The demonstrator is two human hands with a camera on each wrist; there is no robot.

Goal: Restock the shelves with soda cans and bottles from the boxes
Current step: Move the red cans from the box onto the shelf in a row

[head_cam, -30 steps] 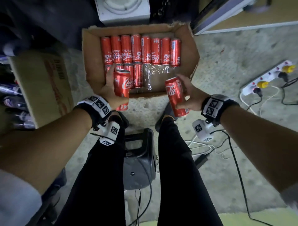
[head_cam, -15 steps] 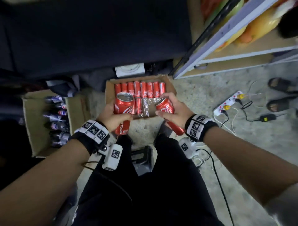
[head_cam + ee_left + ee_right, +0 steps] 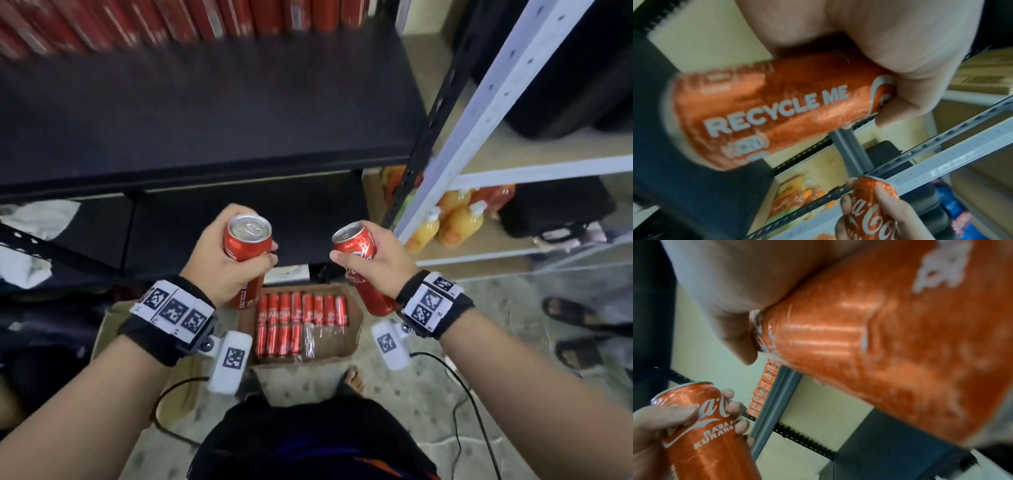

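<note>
My left hand (image 3: 222, 260) grips a red cola can (image 3: 247, 245) upright, its silver top facing me. My right hand (image 3: 376, 265) grips a second red cola can (image 3: 356, 250), tilted to the left. Both cans are raised in front of the black shelf (image 3: 205, 113), below its front edge. In the left wrist view the left can (image 3: 777, 110) reads "RECYCLE ME" and the right hand's can (image 3: 871, 209) shows lower right. The right wrist view has the right can (image 3: 890, 353) close up and the left can (image 3: 701, 426) lower left. On the floor between my arms lies a cardboard box (image 3: 352, 346) with several red cans (image 3: 301, 308).
A row of red cans (image 3: 205, 17) stands at the back of the black shelf. A grey metal rack (image 3: 486, 113) at right carries orange juice bottles (image 3: 455, 222). Sandals (image 3: 575, 315) and a cable (image 3: 476, 411) lie on the floor at right. Another carton (image 3: 113, 318) sits left of the box.
Both hands have lifted their cans from just above the box up toward the black shelf. My view has risen, so the shelf fills the top and the box lies far below.
</note>
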